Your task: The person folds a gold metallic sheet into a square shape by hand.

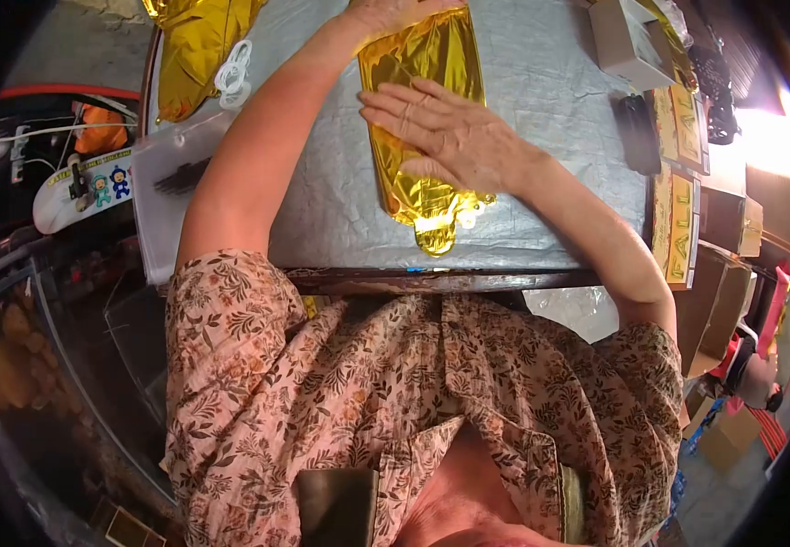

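Note:
A flat, shiny gold foil balloon [427, 68] lies lengthwise on the grey-covered table, its narrow rounded tab toward my body. My right hand [454, 137] rests across its middle, palm down, with the fingers stretched out to the left and holding nothing. My left hand [395, 13] is at the balloon's far end and is partly cut off by the top edge of the view. Most of its fingers are out of sight, so its grip cannot be made out. Small white bits [472, 215] sit beside the tab.
More gold foil [199, 59] and a white looped cord [233, 73] lie at the left. Clear plastic sleeves [158, 205] overhang the left edge. On the right are an open white box [627, 41], a dark object [637, 135] and printed boxes [677, 214].

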Demonstrator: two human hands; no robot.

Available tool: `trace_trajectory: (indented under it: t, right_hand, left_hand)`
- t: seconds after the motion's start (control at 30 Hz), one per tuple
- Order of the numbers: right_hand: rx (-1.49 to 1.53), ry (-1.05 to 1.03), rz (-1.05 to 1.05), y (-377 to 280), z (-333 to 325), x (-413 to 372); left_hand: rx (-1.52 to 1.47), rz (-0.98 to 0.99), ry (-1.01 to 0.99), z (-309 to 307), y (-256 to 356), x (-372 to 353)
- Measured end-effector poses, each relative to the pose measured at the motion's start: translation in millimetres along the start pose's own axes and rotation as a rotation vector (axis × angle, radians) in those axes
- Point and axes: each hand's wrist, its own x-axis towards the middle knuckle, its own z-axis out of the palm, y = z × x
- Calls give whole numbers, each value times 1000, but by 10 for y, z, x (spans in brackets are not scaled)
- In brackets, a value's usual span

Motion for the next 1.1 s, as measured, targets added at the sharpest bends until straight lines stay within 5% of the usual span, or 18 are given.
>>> trace_trajectory:
  t: [0.27, 0.4, 0.43, 0.5, 0.6, 0.77, 0.97, 1.03, 1.1]
  right_hand:
    - [210, -276, -118, -521, -191, -338]
    - [552, -57, -253, -300, -238, -181]
    - [925, 128, -197, -117, -184, -62]
    - [242, 190, -165, 343, -293, 113]
    - [261, 130, -156, 704, -122, 260]
    - [56, 25, -127, 266, 53, 125]
    - [397, -142, -241, -375, -260, -252]
    - [569, -45, -332, -235, -364, -227]
    - [558, 166, -186, 244, -331, -43]
  left_hand:
    - [41, -13, -4, 25, -37, 4]
    - [28, 10, 18, 6, -30, -9]
    - [39, 9, 10, 9, -24, -8]
    - [53, 12, 7, 26, -34, 5]
    - [51, 57, 49, 33, -60, 2]
    - [43, 30, 47, 2, 18, -13]
    - [-6, 26, 27, -21, 60, -12]
    - [-6, 6, 32, -54, 62, 2]
    - [-2, 22, -43, -46, 31, -5]
